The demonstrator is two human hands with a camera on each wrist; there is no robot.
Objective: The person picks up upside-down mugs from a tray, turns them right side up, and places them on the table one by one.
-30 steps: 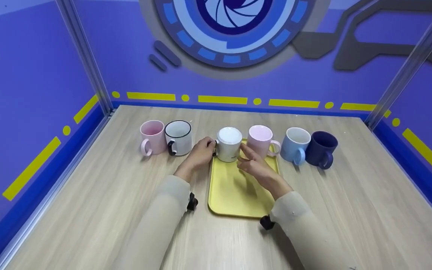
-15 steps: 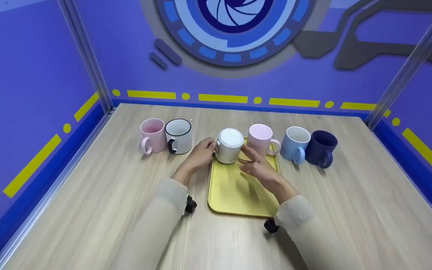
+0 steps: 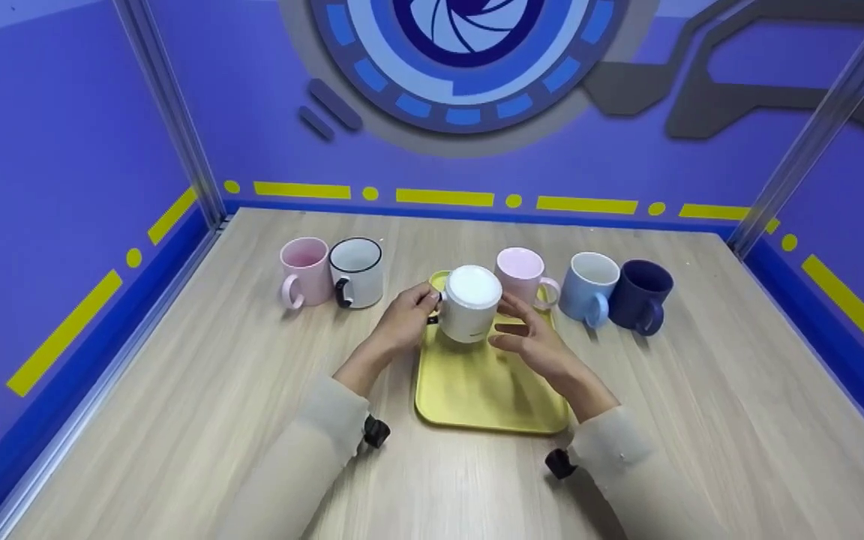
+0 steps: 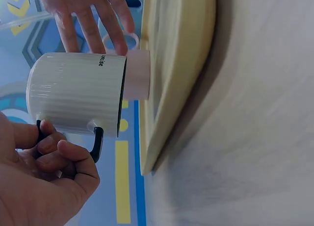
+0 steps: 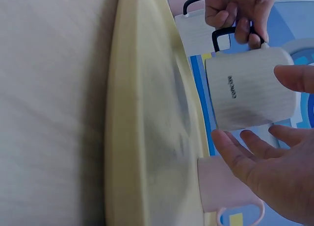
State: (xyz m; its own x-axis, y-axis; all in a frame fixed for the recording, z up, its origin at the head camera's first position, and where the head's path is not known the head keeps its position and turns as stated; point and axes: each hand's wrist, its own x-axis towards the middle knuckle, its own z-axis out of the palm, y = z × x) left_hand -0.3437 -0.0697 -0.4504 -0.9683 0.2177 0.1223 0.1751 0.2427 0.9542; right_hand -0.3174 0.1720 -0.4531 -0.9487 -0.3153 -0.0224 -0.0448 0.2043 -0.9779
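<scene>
A white mug (image 3: 469,307) hangs upside down from the left hand (image 3: 404,316) above a yellow tray (image 3: 484,397)

The left hand pinches the black handle (image 4: 99,143) between its thumb and curled fingers. The mug is just to the right of that hand, its base up and its black rim turned down towards the tray, with a gap between rim and tray. Small dark lettering (image 5: 231,87) shows on its side.

The right hand (image 3: 539,343) is on the mug's other side, its fingers spread wide and mostly straight, their tips close to the mug's wall; whether they touch it, I cannot tell. Just beyond the right hand's fingers, a pale pink mug (image 3: 518,270) stands at the far end of the tray, its handle pointing right.

Farther out and to the left of the left hand, a black-rimmed mug (image 3: 361,283) and a pink mug (image 3: 312,283) stand side by side on the desk (image 3: 443,480). Beyond the right hand and to its right stand a light blue mug (image 3: 584,291) and a navy mug (image 3: 633,300). Behind each hand comes a pale sleeve (image 3: 282,472), with a small black device (image 3: 376,432) at the wrist.
</scene>
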